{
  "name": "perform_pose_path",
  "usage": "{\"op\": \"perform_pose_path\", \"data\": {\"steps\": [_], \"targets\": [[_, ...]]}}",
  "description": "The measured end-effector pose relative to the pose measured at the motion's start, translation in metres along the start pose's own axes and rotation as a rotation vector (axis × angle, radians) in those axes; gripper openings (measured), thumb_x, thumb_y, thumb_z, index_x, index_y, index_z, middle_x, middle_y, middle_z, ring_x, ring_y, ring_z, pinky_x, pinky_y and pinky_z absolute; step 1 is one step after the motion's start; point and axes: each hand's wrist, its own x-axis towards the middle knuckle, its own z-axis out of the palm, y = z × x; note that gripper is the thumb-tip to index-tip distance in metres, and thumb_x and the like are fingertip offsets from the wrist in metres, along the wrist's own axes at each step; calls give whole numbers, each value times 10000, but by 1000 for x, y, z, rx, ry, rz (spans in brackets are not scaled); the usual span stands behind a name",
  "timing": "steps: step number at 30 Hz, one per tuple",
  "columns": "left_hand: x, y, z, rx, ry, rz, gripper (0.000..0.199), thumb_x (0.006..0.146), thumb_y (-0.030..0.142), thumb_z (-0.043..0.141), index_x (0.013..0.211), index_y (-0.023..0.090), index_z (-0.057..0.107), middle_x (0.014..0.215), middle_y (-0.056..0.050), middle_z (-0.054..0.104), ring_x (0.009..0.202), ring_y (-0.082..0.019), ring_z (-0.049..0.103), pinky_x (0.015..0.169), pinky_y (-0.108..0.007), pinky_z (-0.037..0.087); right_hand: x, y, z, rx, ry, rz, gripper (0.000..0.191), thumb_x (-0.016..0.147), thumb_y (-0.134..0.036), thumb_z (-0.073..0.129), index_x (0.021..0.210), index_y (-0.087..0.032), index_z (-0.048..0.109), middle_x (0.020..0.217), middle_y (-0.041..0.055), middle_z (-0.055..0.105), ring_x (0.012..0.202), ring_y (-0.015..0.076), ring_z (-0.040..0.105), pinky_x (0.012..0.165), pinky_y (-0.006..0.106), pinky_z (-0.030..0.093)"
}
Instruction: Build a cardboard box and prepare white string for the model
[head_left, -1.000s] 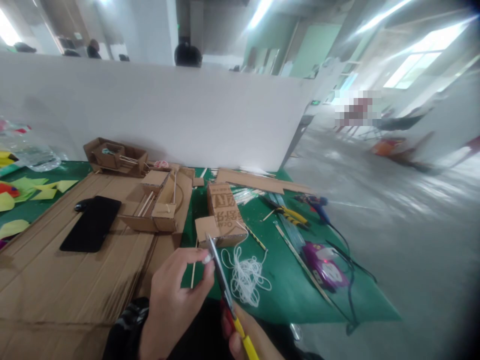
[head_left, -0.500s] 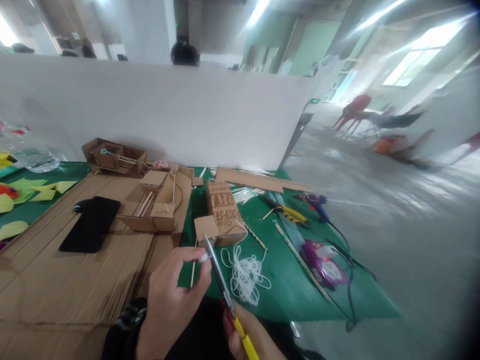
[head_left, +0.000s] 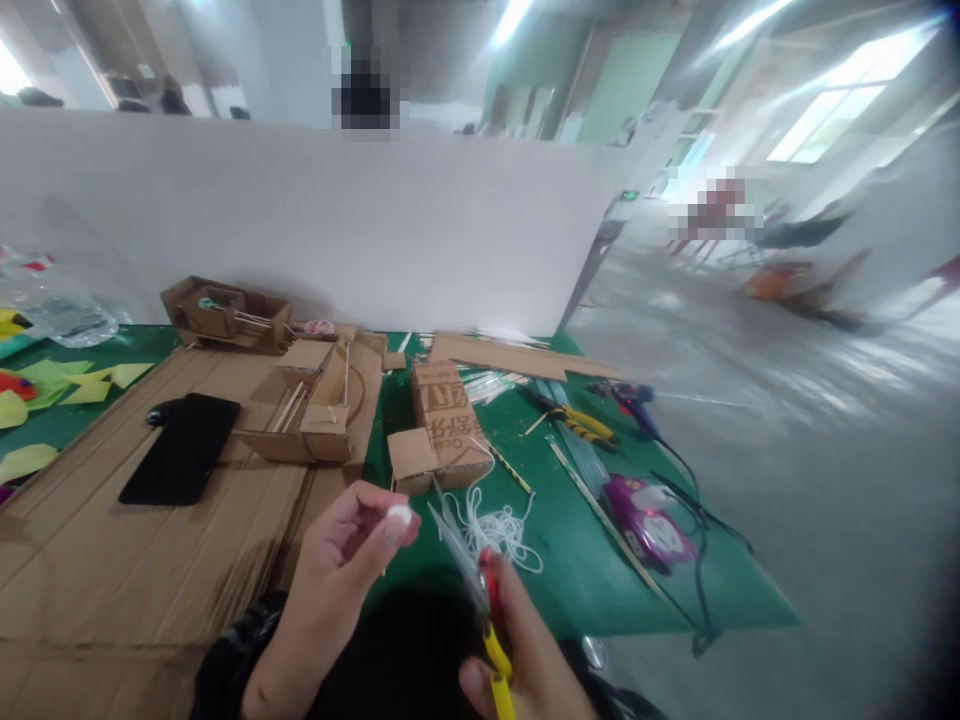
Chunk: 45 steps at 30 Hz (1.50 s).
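Between the thumb and fingers of my left hand is a small white piece; its kind is too small to make out. My right hand grips a pair of scissors with yellow and red handles. The blades are parted and point up and left, a short way right of the white piece and apart from it. Just beyond the blades lies a loose tangle of white string. One strand runs from it up to a cardboard box structure with printed lettering.
Several cardboard constructions, including an open box frame, stand left of centre, near a black phone-like slab. On the right are yellow-black pliers, a purple device with cables, and a glue gun. A white partition rises behind.
The scissors have swung right and down, away from the white piece, and their blades have parted. My left hand has turned, showing more of the white piece.
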Motion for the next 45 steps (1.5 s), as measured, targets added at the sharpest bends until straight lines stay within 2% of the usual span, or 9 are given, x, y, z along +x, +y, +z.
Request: {"op": "perform_pose_path", "data": {"steps": [3,6,10,13,19,27,30,34,45], "targets": [[1,4,0,-156,-85,-76,218,831,397,745,868,193,679,738,6,699,715,-108,635,657,-158,479,10,-6,-16,-219,90,16,727,694,-348,753,1329,-185,440,1196,134,614,1047,321,624,876,404,547],[-2,5,0,-172,-143,-95,247,807,407,769,887,186,696,767,-5,688,685,-100,606,605,-149,450,22,-12,-32,-443,108,-38,702,573,-332,852,1161,-175,504,1108,130,613,963,326,639,820,430,562],[-7,7,-1,-93,-233,-125,249,816,400,762,903,176,695,749,-11,659,670,-108,580,595,-167,443,33,-16,-46,-656,144,-243,787,458,-442,922,1058,-167,493,1055,146,585,952,357,618,810,472,560],[-8,8,-2,-2,-285,-108,207,843,372,739,890,176,694,805,-22,668,757,-133,610,677,-192,471,38,-17,-53,-743,172,-306,781,475,-541,907,1022,-170,490,994,134,575,904,348,614,788,482,555],[-10,6,-4,96,-333,-73,163,879,347,700,913,188,710,851,-22,681,788,-136,622,695,-187,477,46,-21,-60,-766,140,-314,727,480,-609,889,919,-179,500,900,97,576,792,292,611,701,439,547],[-9,2,-4,121,-305,-25,105,875,300,703,900,201,726,896,-40,688,799,-157,638,695,-209,493,49,-19,-59,-759,118,-342,669,566,-722,783,866,-184,523,851,78,573,743,252,594,644,383,516],[-10,4,-4,111,-288,-24,112,863,304,715,913,205,730,896,-43,694,774,-154,639,663,-204,490,49,-18,-58,-768,140,-371,605,631,-700,749,859,-190,516,842,74,569,734,241,595,635,366,510],[-10,7,-4,124,-302,-31,94,882,292,693,911,208,723,888,-36,698,798,-154,643,700,-204,492,49,-17,-59,-775,141,-376,525,674,-630,741,844,-192,506,829,66,561,714,228,596,621,352,507],[-9,12,0,140,-279,-73,173,868,338,703,896,168,728,841,-64,718,758,-173,654,659,-218,495,49,-16,-60,-806,111,-361,498,728,-656,673,828,-192,521,833,72,579,705,223,602,605,342,507]]}}
